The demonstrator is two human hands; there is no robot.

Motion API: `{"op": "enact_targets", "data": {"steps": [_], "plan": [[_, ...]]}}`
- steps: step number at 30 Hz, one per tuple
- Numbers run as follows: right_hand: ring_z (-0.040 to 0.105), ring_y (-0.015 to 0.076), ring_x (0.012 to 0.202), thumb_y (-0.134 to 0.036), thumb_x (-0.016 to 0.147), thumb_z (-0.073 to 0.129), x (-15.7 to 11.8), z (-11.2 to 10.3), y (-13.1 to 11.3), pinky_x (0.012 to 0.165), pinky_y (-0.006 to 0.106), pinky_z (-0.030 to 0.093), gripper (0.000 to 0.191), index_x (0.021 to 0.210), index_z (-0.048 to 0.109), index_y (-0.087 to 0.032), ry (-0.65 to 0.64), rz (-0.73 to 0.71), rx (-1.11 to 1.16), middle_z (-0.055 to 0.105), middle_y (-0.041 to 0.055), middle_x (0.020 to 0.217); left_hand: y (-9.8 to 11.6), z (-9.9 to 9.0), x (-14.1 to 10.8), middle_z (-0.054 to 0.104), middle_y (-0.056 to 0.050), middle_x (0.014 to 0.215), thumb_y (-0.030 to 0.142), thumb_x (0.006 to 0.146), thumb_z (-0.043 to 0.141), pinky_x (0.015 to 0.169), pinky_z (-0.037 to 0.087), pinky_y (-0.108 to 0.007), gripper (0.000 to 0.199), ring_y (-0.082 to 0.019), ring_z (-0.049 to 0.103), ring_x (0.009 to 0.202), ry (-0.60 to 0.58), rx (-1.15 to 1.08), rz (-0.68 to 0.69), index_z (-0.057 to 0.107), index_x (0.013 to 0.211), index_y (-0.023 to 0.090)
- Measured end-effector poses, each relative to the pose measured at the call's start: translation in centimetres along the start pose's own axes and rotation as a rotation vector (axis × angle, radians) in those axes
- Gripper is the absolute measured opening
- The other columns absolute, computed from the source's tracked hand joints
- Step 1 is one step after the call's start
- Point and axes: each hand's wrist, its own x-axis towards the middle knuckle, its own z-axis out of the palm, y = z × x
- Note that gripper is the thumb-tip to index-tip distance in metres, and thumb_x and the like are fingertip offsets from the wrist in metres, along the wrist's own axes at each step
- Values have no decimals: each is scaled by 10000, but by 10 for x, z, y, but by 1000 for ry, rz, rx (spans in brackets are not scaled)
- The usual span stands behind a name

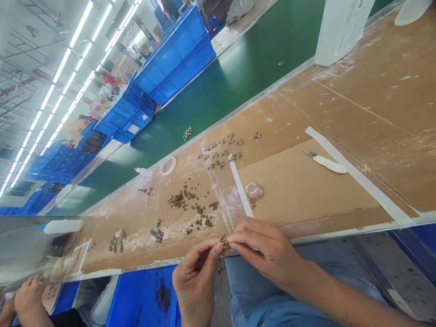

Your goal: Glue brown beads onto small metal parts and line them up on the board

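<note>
My left hand (196, 275) and my right hand (264, 250) meet just below the bench's front edge, both pinching one tiny metal part (224, 242) between thumb and fingertips. On the cardboard-covered bench (357, 104) in front of them lies a scatter of small brown ring-like parts (190, 204). Further back lies a group of small blue-and-gold assembled parts (223, 150). Smaller clusters of the same kind of parts (157, 234) sit to the left.
A white-handled blade (327, 162), a clear round lid (255, 190), a tape roll (168, 165) and white bottles (63, 225) rest on the bench. A green conveyor belt (238, 68) runs behind, with blue crates (177, 59). Another person's hand (29, 299) shows at lower left.
</note>
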Motion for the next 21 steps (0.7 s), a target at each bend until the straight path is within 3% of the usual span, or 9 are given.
{"op": "enact_targets", "data": {"steps": [4,8,11,14,18,21], "plan": [[585,133,777,-145,972,538,3,-7,-6,707,249,470,125,1040,641,-163,12,-30,-115,652,31,853,-2,-5,13,754,-25,675,296,745,790,654,607,-250,131,-168,718,637,-38,-70,-77,764,816,189],[563,142,737,-89,950,526,2,-21,-9,688,280,442,161,1055,629,-154,39,-128,-264,652,42,832,-8,5,63,745,-32,677,331,741,768,656,578,-265,175,-167,709,647,-83,-28,-64,732,798,170],[555,143,699,-67,938,510,0,-31,-5,652,285,434,176,1051,623,-140,44,-222,-345,652,49,805,-6,30,118,729,-25,679,351,735,723,617,528,-265,185,-154,662,622,-174,112,66,734,761,168],[562,141,664,-66,929,506,0,-43,0,614,279,445,179,1045,622,-138,93,-280,-424,651,49,776,0,66,165,700,-7,649,295,687,745,591,467,-252,118,-135,592,598,-236,188,174,748,693,178],[617,142,656,-98,935,500,0,-59,4,659,277,515,187,1033,641,-172,136,-294,-572,672,34,757,9,117,193,696,-13,663,248,696,750,620,450,-258,76,-145,588,637,-318,274,278,764,657,183],[659,157,670,-96,916,525,-7,-67,10,689,279,549,204,1022,664,-201,158,-303,-686,695,25,765,14,139,210,730,-29,752,296,762,722,676,479,-275,123,-176,635,726,-364,377,335,793,746,196]]}}
